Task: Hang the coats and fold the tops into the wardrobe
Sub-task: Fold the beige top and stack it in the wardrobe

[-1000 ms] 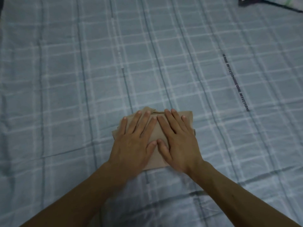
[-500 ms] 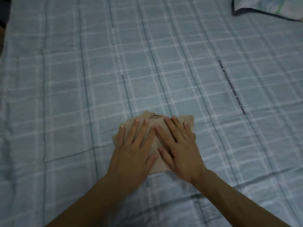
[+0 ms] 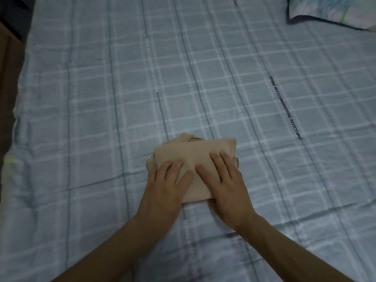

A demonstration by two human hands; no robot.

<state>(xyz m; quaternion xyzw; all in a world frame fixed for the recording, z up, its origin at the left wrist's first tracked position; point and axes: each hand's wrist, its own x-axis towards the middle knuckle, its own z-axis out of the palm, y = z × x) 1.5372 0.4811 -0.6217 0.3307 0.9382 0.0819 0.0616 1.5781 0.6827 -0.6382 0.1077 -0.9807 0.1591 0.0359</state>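
Sitting near the middle of the bed is one beige top [image 3: 195, 159], folded down to a small chunky rectangle, with a bit of bunched fabric poking out at its far edge. Two hands are on its near half: left hand [image 3: 164, 188] on the left corner, right hand [image 3: 227, 186] on the right one. Neither grip is closed on anything, fingers just spread flat and pressing the cloth. One plaid blue bedsheet [image 3: 101, 119] underneath, and one pillow [image 3: 333, 11] corner far right.
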